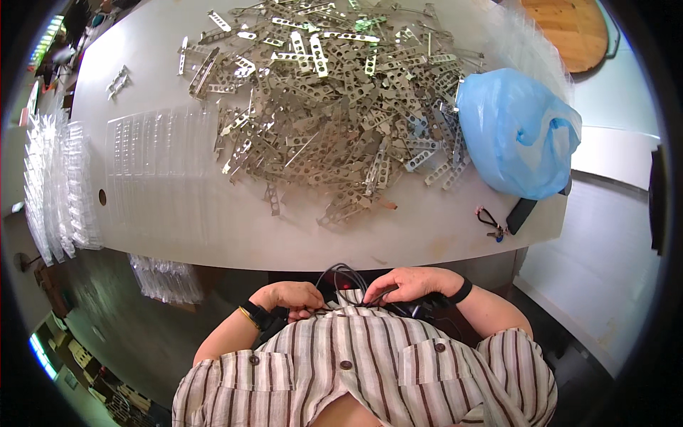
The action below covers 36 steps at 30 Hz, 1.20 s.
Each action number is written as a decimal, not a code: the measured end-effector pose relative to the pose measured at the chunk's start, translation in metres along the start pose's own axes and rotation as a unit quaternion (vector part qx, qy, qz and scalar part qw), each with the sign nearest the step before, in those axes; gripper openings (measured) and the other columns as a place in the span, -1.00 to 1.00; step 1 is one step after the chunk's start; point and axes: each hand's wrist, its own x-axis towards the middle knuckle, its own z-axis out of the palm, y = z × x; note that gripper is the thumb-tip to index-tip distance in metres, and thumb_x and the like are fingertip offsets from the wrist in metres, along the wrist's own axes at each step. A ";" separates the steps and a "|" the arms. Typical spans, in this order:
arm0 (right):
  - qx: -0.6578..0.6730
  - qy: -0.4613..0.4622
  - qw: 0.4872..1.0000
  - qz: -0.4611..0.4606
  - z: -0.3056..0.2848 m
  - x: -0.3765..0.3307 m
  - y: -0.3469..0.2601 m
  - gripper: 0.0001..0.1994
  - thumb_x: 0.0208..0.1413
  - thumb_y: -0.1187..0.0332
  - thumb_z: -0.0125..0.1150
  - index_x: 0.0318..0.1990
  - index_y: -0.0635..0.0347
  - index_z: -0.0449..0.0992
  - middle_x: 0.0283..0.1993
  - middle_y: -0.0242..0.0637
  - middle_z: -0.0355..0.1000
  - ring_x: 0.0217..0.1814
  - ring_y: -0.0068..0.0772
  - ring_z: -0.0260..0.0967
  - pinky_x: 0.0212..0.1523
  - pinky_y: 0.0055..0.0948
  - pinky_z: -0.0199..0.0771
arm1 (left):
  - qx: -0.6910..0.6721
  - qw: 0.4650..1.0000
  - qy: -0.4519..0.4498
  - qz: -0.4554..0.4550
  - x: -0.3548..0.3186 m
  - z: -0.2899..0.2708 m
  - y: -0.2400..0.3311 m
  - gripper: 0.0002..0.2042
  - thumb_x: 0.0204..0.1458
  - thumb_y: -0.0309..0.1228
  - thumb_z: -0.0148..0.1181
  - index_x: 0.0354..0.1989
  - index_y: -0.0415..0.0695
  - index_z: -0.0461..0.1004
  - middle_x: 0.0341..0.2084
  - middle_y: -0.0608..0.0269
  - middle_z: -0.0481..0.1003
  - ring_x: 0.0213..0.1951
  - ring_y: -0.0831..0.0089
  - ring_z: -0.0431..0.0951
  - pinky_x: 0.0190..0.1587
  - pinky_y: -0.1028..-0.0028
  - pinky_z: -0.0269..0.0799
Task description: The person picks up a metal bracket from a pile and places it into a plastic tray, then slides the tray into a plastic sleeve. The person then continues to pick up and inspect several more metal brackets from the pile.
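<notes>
Both my hands are low, close to my striped shirt, below the table's front edge. My left hand and my right hand each pinch a thin black cable that loops up between them. A small black device with a red light sits under the loop. On the white table lies a large heap of flat perforated metal strips, well beyond both hands.
A blue plastic bag lies at the table's right end, with a dark phone and a key bunch near it. Clear plastic trays lie on the left of the table, more stacks beside it. A wooden round top stands far right.
</notes>
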 end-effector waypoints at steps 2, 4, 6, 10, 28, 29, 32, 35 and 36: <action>-0.022 -0.005 0.999 0.027 -0.003 0.002 -0.002 -0.68 0.18 0.52 0.06 0.10 0.21 0.43 0.04 -0.32 0.49 0.06 -0.52 0.42 0.15 -0.45 0.39 | -0.012 1.000 -0.009 0.004 0.001 0.002 -0.005 -0.82 0.17 -0.42 -0.06 -0.39 -0.23 0.43 -0.76 0.35 0.28 -0.77 0.53 0.27 -0.65 0.44 0.31; -0.045 -0.010 0.998 0.053 -0.007 0.007 0.000 -0.67 0.18 0.50 0.07 0.12 0.21 0.41 0.03 -0.31 0.49 0.04 -0.53 0.43 0.13 -0.45 0.41 | -0.025 0.999 -0.019 0.008 0.006 0.002 -0.013 -0.83 0.15 -0.45 -0.05 -0.46 -0.21 0.38 -0.77 0.36 0.26 -0.78 0.54 0.24 -0.66 0.43 0.28; -0.036 -0.027 0.996 0.072 -0.011 0.014 0.011 -0.62 0.18 0.47 0.10 0.16 0.22 0.37 -0.02 -0.29 0.51 0.04 -0.53 0.43 0.09 -0.46 0.43 | -0.073 0.996 -0.046 -0.006 0.013 0.002 -0.024 -0.82 0.13 -0.46 -0.05 -0.53 -0.18 0.33 -0.79 0.35 0.24 -0.78 0.56 0.23 -0.66 0.43 0.30; -0.008 -0.037 0.984 0.176 -0.020 0.021 0.015 -0.57 0.17 0.40 0.14 0.20 0.23 0.32 -0.08 -0.28 0.52 -0.05 -0.53 0.45 0.02 -0.46 0.45 | -0.096 0.995 -0.019 -0.035 0.013 0.002 -0.040 -0.81 0.15 -0.43 -0.04 -0.48 -0.21 0.40 -0.79 0.34 0.25 -0.78 0.55 0.25 -0.66 0.44 0.32; -0.066 0.131 0.989 0.026 -0.032 -0.029 0.016 -0.72 0.27 0.23 0.10 -0.03 0.21 0.55 -0.27 -0.42 0.55 -0.22 -0.65 0.41 -0.14 -0.57 0.43 | 0.142 0.976 0.145 0.080 -0.032 -0.017 0.039 -0.70 0.28 -0.30 -0.01 0.08 -0.17 0.45 -0.41 0.24 0.61 -0.60 0.50 0.58 -0.51 0.53 0.57; -0.070 0.124 0.990 0.019 -0.029 -0.027 0.022 -0.75 0.27 0.25 0.08 -0.06 0.21 0.55 -0.30 -0.43 0.54 -0.25 -0.63 0.43 -0.17 -0.57 0.44 | 0.145 0.975 0.145 0.080 -0.031 -0.018 0.039 -0.70 0.28 -0.30 -0.01 0.08 -0.17 0.45 -0.41 0.24 0.61 -0.60 0.50 0.58 -0.51 0.53 0.57; -0.057 0.127 0.988 0.063 -0.027 -0.022 0.029 -0.77 0.25 0.26 0.09 -0.13 0.23 0.54 -0.33 -0.44 0.54 -0.28 -0.58 0.44 -0.20 -0.55 0.45 | 0.043 0.980 0.176 0.080 -0.026 -0.022 0.034 -0.73 0.22 -0.36 0.13 0.03 -0.22 0.44 -0.37 0.22 0.61 -0.53 0.55 0.58 -0.44 0.55 0.54; -0.127 0.162 0.976 0.068 -0.037 -0.016 0.043 -0.78 0.21 0.27 0.11 -0.20 0.24 0.53 -0.36 -0.42 0.53 -0.30 -0.55 0.45 -0.23 -0.51 0.44 | 0.050 0.971 0.198 0.124 -0.022 -0.024 0.016 -0.75 0.21 -0.35 0.16 -0.02 -0.21 0.48 -0.37 0.26 0.61 -0.51 0.58 0.58 -0.43 0.59 0.51; -0.189 0.170 0.965 0.069 -0.038 -0.017 0.037 -0.79 0.17 0.27 0.12 -0.21 0.22 0.54 -0.37 -0.37 0.54 -0.31 -0.47 0.47 -0.24 -0.45 0.45 | 0.052 0.970 0.202 0.129 -0.020 -0.024 0.013 -0.75 0.21 -0.35 0.16 -0.02 -0.21 0.48 -0.37 0.26 0.61 -0.51 0.58 0.58 -0.43 0.59 0.51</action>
